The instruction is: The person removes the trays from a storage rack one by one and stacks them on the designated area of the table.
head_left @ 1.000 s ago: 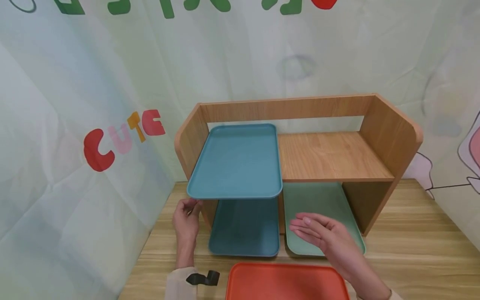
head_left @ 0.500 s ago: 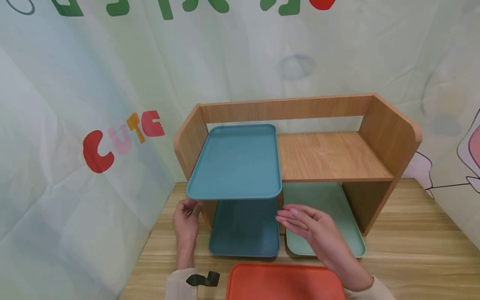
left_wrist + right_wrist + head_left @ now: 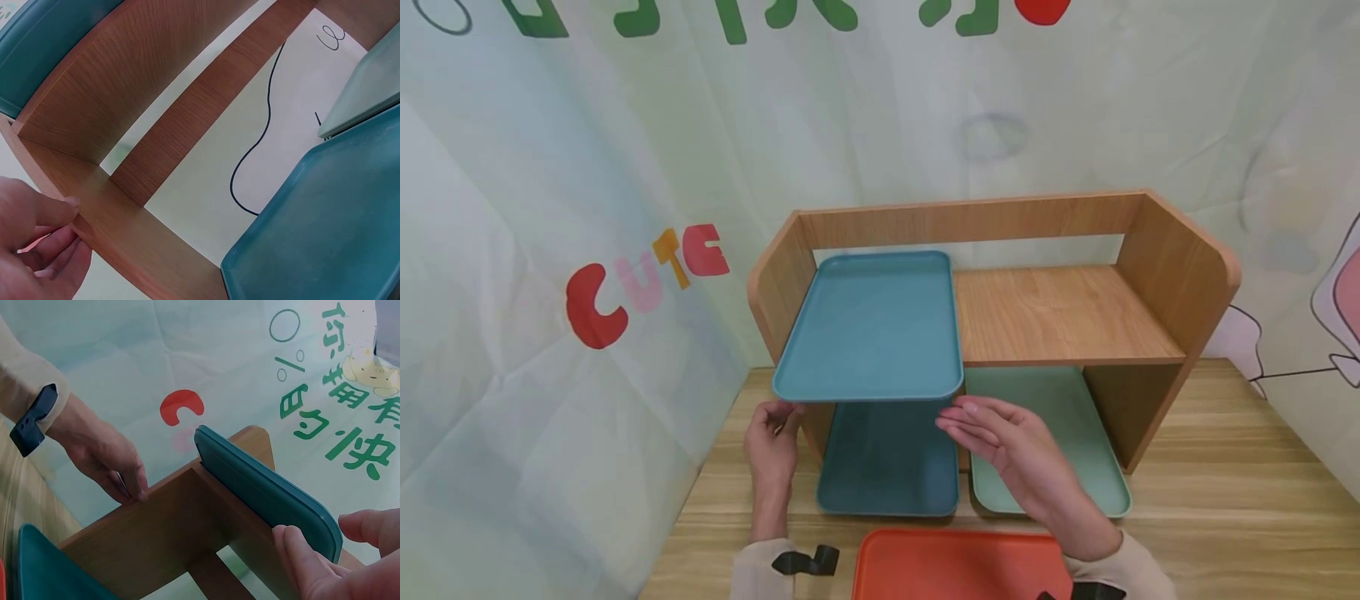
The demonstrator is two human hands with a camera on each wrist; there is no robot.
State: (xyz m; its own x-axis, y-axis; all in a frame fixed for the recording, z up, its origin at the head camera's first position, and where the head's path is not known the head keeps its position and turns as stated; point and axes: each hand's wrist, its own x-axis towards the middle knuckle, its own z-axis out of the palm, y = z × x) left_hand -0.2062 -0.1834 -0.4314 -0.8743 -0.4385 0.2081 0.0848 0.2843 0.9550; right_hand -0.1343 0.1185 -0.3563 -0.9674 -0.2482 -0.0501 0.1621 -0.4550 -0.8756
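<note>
A blue tray [image 3: 872, 325] lies on the left of the upper board of a wooden shelf [image 3: 1060, 308], its front end jutting past the board's edge. My left hand [image 3: 772, 446] pinches the front edge of the shelf's left side panel [image 3: 125, 244], thumb on one face and fingers on the other. Close by the tray's front right corner is my right hand [image 3: 1011, 450], fingers straight and together. In the right wrist view, that corner overlaps the gap between thumb [image 3: 372, 528] and fingers [image 3: 297, 553].
A darker blue tray [image 3: 887, 467] occupies the lower left compartment, and a pale green tray [image 3: 1045, 433] the lower right one. Both stick out in front. An orange-red tray [image 3: 955, 567] lies on the wooden table [image 3: 1247, 500] nearest me. A printed curtain [image 3: 880, 125] hangs behind.
My right hand has moved left and slightly up, from over the green tray to the upper blue tray's front right corner. The left hand has stayed at the side panel.
</note>
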